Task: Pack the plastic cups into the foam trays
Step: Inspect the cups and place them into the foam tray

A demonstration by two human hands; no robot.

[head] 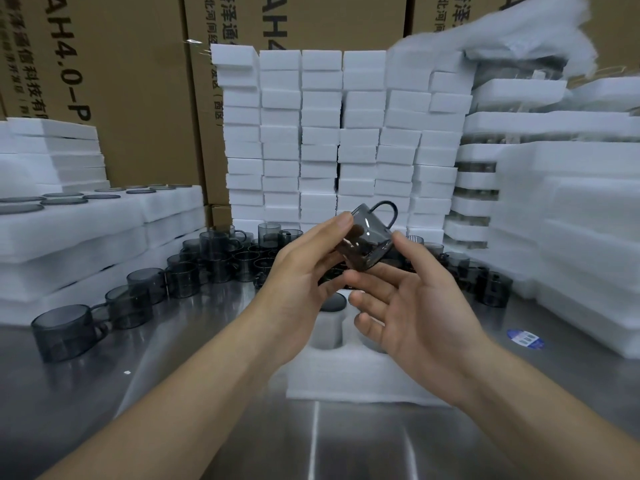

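While both forearms reach forward over the steel table (pixel 329 445), the left hand (pixel 301 271) grips a tilted grey cup (pixel 370 237), handle uppermost, above the foam tray (pixel 346 379). Right hand (pixel 422 306) unclenched, palm up, fingers spread just under the cup.

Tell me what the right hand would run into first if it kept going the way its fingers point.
Probably the left hand: the right hand points toward it, just below the smoky grey cup. Depth is unclear.
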